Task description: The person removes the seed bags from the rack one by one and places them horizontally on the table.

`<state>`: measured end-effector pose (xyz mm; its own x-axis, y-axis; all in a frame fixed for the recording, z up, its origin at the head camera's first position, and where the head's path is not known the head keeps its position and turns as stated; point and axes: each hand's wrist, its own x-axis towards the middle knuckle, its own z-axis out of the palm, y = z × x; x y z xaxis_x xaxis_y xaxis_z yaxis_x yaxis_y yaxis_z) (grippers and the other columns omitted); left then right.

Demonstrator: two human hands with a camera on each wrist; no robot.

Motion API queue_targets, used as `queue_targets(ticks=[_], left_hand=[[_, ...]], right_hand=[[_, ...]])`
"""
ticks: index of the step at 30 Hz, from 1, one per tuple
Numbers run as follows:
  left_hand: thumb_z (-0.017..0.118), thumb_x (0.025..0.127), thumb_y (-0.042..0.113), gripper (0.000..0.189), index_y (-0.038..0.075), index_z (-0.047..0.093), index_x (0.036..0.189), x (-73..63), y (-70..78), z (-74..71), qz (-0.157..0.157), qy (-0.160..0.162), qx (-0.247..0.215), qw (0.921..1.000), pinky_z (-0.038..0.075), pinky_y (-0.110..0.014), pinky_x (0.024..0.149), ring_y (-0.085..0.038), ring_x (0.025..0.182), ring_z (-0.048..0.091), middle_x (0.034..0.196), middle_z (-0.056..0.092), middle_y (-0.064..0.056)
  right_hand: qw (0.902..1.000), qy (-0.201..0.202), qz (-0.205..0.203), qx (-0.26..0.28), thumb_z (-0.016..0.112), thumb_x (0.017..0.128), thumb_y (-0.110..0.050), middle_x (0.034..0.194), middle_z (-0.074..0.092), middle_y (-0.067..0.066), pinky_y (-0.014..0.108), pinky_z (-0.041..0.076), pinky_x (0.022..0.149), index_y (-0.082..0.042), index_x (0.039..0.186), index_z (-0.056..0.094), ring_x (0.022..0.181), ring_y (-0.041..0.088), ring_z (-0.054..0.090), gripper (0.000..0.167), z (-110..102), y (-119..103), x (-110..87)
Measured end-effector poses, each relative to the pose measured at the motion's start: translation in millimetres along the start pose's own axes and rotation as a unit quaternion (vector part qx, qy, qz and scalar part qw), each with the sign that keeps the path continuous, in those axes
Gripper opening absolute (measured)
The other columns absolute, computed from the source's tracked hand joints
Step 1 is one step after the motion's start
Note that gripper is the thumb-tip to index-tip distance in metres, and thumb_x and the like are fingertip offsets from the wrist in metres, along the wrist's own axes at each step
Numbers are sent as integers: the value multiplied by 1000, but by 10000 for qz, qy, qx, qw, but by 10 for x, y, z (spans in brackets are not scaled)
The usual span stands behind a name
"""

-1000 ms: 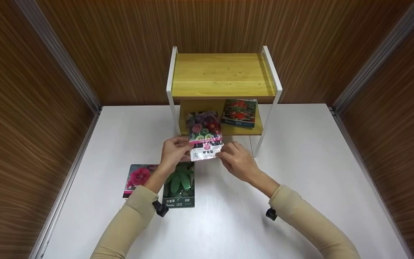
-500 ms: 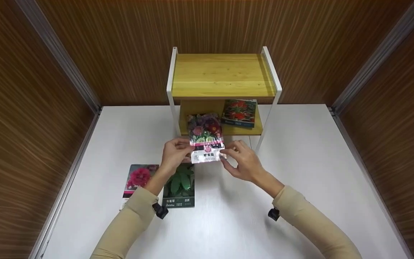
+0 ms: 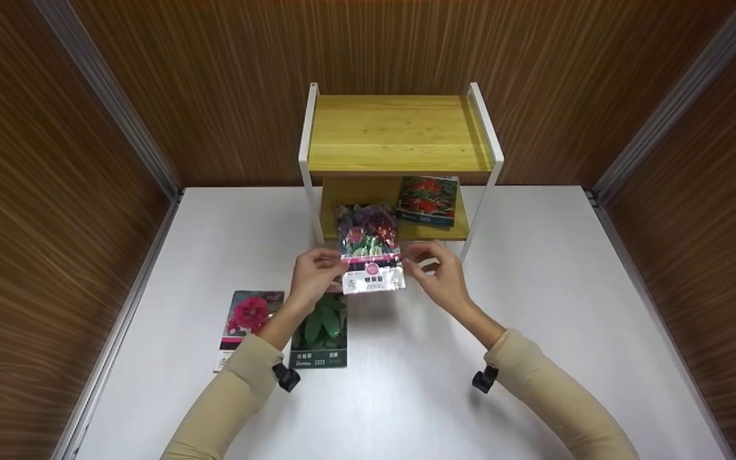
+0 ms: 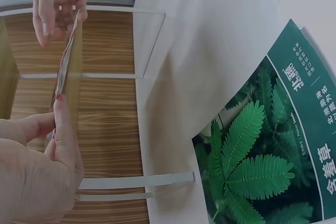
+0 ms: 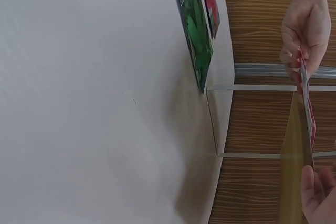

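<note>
A shiny seed packet (image 3: 371, 249) with purple, pink and red flowers and a white lower band is held up in front of the small shelf. My left hand (image 3: 314, 278) pinches its left edge between thumb and fingers. At the right edge is my right hand (image 3: 438, 275), thumb and fingers apart and bent around that side; the left wrist view shows this hand (image 4: 63, 3) loosely spread at the packet's edge. Another seed packet (image 3: 427, 199), with red flowers, leans on the lower shelf. On the table lie a green-leaf seed packet (image 3: 323, 335) and a pink-flower seed packet (image 3: 250, 313), partly behind my left arm.
The two-tier shelf (image 3: 400, 131) has wooden boards and white side frames (image 3: 487, 131). It stands at the back of the white table (image 3: 534, 287). Wood-grain panels (image 3: 227, 96) enclose the table at the back and both sides.
The flowered seed packet has come slightly down and right, towards me. My right hand, pinching its lower right corner at first, has loosened and shifted right and up along the edge.
</note>
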<state>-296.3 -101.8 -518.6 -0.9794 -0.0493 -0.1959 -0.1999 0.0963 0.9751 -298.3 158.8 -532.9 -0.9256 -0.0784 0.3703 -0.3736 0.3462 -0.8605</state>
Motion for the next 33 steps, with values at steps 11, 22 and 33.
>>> queue_targets(ticks=[11, 22, 33], left_hand=[[76, 94, 4, 26, 0, 71, 119, 3, -36, 9, 56, -35, -79, 9999, 67, -32, 65, -15, 69, 71, 102, 75, -17], [76, 94, 4, 25, 0, 71, 118, -23, -37, 21, 111, -39, -86, 9999, 64, -27, 60, -14, 69, 70, 101, 75, -17], [76, 93, 2, 25, -1, 70, 117, -19, -24, 45, 137, -133, -117, 9997, 66, -31, 62, -12, 68, 70, 96, 73, -12]], right_hand=[[9933, 54, 982, 599, 81, 90, -5, 106, 74, 21, 17, 59, 65, 0, 116, 73, 90, 22, 68, 27, 64, 51, 68], [9669, 15, 2137, 1397, 76, 92, -5, 99, 66, 3, 24, 63, 65, 1, 119, 69, 84, 13, 66, 29, 141, 56, 104], [9593, -61, 2430, 1440, 74, 90, -1, 100, 66, 4, 24, 62, 63, 3, 121, 68, 86, 12, 64, 32, 154, 0, 119]])
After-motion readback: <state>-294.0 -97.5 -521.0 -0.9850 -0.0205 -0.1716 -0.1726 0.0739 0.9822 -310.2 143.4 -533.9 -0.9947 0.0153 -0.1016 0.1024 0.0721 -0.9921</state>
